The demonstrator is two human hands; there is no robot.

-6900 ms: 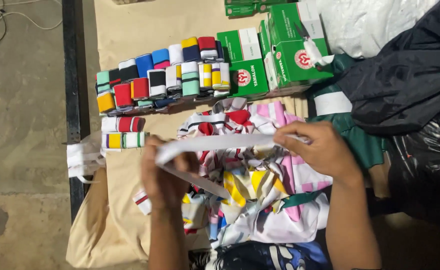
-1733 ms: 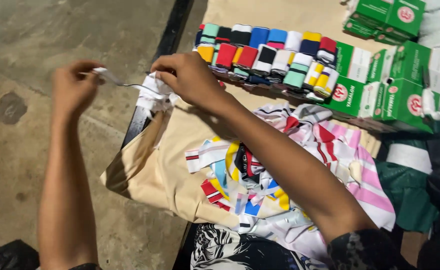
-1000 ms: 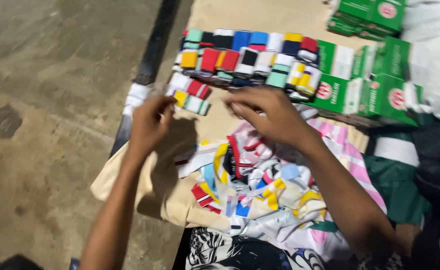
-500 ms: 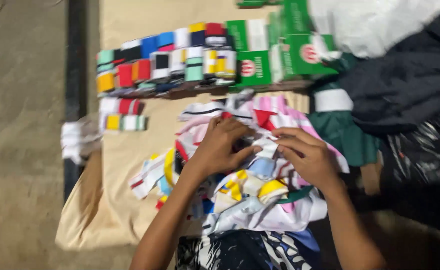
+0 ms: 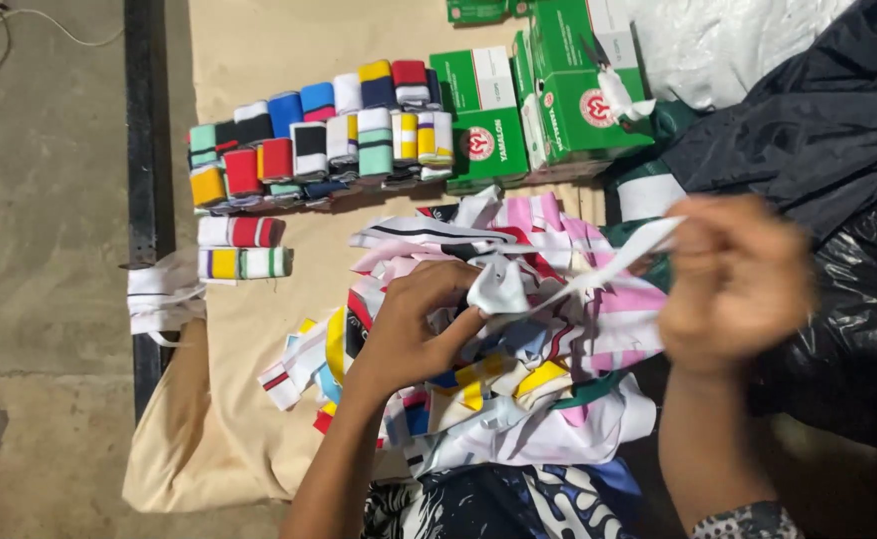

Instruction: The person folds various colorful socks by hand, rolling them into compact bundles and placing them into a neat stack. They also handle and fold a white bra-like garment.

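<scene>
Two hands [image 5: 419,329], one white strip [image 5: 598,274]

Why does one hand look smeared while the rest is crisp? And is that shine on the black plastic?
Head view: the right hand is motion-blurred, pulling a white strip; the left hand and the folded bands are sharp; the black plastic sheet shows pale glare; light is dim and even.

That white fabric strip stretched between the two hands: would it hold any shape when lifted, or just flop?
Probably floppy: the white strip runs straight only because the left hand and right hand pull it taut, and it bunches at the left fingers. It looks thin and light. Let go, it would likely drop limp onto the pile of coloured strips.
</scene>
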